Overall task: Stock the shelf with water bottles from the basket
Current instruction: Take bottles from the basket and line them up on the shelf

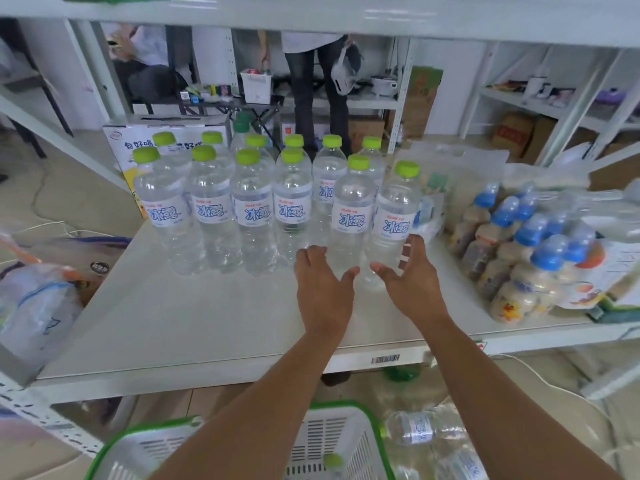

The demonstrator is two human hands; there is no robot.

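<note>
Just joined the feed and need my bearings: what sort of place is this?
Probably a small shop's stockroom or a mock store: white metal shelf with a barcode tag on its edge, rows of water bottles, cartons stacked behind.

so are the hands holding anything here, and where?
Nothing is held. The left hand and right hand are open, flanking the lower bodies of the two front-right water bottles, fingers spread and not closed round either.

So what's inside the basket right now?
One bottle's green cap shows in the basket; its clear body is blurred. The forearms cover the rest. Both hands, left and right, are open at the shelf.
</note>
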